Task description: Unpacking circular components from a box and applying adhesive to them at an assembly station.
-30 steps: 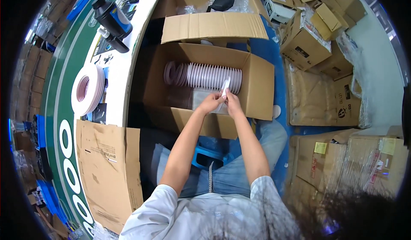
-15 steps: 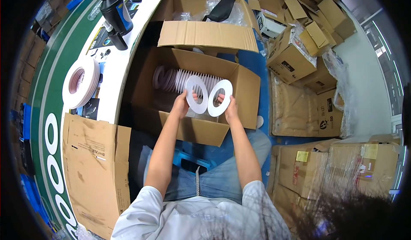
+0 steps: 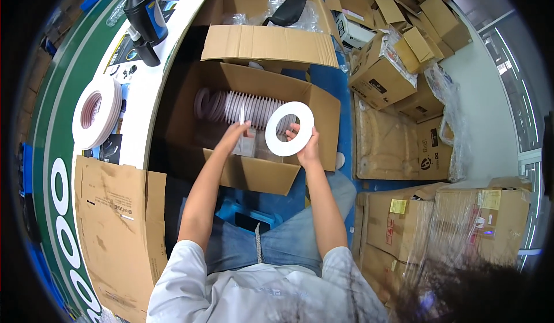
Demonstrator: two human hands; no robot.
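Note:
My right hand is closed on the rim of a flat white ring, whose face is turned up toward me. My left hand grips another white ring, seen almost edge-on. Both hands are over an open cardboard box in front of my lap. Inside it, a long row of white rings stands on edge along the far side, with the leftmost ones leaning. Clear plastic lies beneath my left hand in the box.
On the white bench at left are a stack of white rings, a black bottle and a smaller dark bottle. Beyond my box stands another open box holding clear plastic and a black item. Cartons pile up at right.
The two rings have moved apart. The left one has gone left and turned from face-on to edge-on. The right one has tilted and appears rounder.

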